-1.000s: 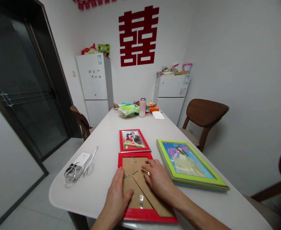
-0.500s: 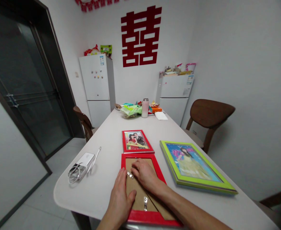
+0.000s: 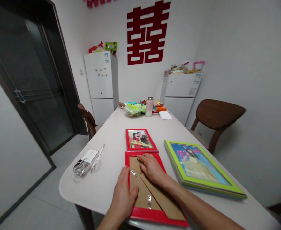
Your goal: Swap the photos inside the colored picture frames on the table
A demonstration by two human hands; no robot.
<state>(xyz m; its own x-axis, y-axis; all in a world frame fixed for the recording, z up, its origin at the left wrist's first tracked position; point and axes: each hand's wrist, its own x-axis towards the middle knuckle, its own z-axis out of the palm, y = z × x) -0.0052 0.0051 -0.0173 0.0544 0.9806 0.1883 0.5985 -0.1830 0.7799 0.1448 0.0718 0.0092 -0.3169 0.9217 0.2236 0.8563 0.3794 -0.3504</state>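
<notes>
A red photo frame (image 3: pixel 155 217) lies face down at the table's near edge, its brown backing board (image 3: pixel 140 191) facing up. Flat along its left side rests my left hand (image 3: pixel 123 195), thumb spread over the board. My right hand (image 3: pixel 152 167) is at the board's top, fingers curled round a small metal clip mostly hidden beneath the fingertips. Two more metal clips show, one by the left edge (image 3: pixel 133 173) and one near the bottom (image 3: pixel 149 202). A slanted brown stand leg (image 3: pixel 164 198) runs under my right forearm.
Beyond it lies a smaller red-framed couple photo (image 3: pixel 140 140). On the right sits a thick green frame (image 3: pixel 205 166); on the left, a power bank with a white cable (image 3: pixel 89 159). A pink bottle (image 3: pixel 149 107) and snack bags (image 3: pixel 134 109) stand far back. Wooden chairs (image 3: pixel 219 113) flank the table (image 3: pixel 94 188).
The view has shifted slightly, so everything sits a little further right. My right fingers have moved a little at the top of the board, covering the clip there. My left hand stays put.
</notes>
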